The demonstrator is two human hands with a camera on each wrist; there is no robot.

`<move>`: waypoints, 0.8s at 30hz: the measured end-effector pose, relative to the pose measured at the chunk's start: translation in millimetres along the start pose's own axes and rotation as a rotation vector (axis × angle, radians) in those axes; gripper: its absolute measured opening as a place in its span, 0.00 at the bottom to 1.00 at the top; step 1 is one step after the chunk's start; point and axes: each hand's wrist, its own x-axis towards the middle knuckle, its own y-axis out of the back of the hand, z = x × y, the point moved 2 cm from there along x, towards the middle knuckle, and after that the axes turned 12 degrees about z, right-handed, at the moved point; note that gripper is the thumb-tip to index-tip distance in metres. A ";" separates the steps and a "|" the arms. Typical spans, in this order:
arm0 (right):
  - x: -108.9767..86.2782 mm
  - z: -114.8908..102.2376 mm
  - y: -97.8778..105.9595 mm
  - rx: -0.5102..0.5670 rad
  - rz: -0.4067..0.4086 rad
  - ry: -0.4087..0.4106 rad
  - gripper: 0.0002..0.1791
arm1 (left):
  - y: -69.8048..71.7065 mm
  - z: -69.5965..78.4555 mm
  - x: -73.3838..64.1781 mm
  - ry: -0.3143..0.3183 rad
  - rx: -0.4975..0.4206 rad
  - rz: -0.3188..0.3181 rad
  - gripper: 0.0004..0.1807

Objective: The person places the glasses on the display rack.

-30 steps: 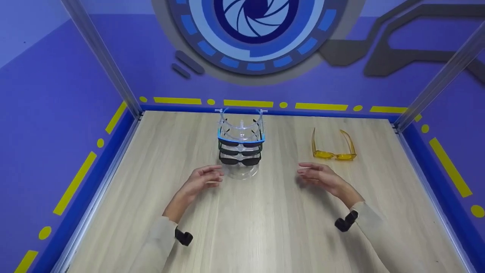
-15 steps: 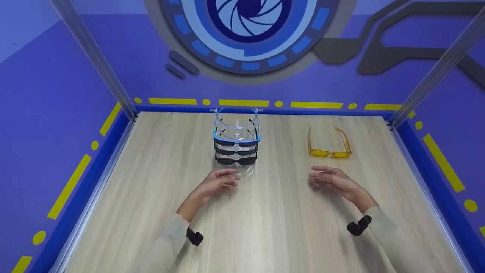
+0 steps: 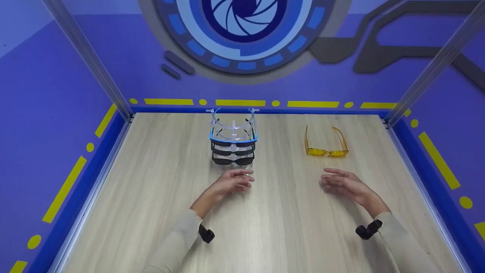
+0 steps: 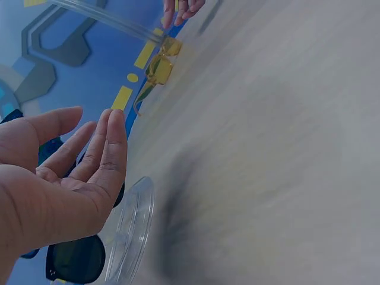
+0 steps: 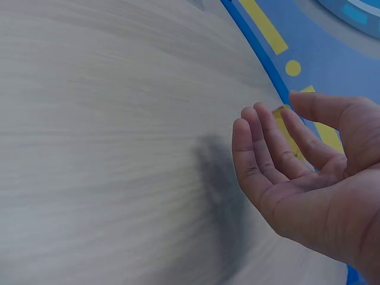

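A clear plastic display stand [image 3: 233,125] carries three pairs of sunglasses, one above another: a blue-framed pair [image 3: 233,141] on top, a dark pair [image 3: 233,152] in the middle and a black pair [image 3: 233,161] lowest. Just in front of the stand is my left hand [image 3: 230,183], fingers relaxed and holding nothing; it covers much of the round clear base [image 4: 133,231]. Yellow glasses [image 3: 326,152] lie on the table to the right with their temples unfolded. Nearer me than these, my right hand [image 3: 350,186] hovers above the wood with loosely bent fingers and nothing in them.
The wooden table [image 3: 280,227] is bounded by a blue-purple back wall [image 3: 303,83] and side walls. Metal posts [image 3: 87,60] stand at the back corners. Each sleeve bears a small black wrist camera [image 3: 206,233].
Both hands have shifted right, the left from beside the stand's base to in front of it, the right to below the yellow glasses. The head view has turned slightly. The glasses have stayed put.
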 end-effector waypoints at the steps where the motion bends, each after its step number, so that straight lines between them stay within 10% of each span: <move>1: -0.4 0.1 2.3 0.001 0.000 -0.001 0.30 | -2.1 0.1 0.9 -0.003 0.003 -0.006 0.25; 24: -14.0 -2.8 65.2 0.031 0.028 -0.002 0.15 | -68.1 17.0 59.6 0.006 -0.033 -0.045 0.26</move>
